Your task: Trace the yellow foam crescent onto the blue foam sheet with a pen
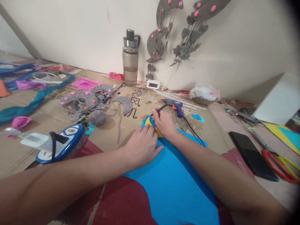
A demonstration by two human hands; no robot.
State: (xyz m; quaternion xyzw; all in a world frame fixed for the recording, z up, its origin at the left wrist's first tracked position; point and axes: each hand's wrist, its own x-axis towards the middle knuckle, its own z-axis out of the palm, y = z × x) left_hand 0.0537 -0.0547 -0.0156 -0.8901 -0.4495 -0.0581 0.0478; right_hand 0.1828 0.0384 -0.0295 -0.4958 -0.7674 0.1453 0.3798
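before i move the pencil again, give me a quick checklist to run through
1. Pencil gripped in right hand: ok.
2. Left hand steadying the yellow piece: ok, its fingers rest on it.
3. Yellow piece lying over the blue sheet: ok.
4. Pencil tip right on the outline: cannot tell, too small to see.
5. Cable of the glue gun clear of the sheet: not ok, it runs to the sheet's right-hand edge.
6. Glue gun cool: cannot tell.
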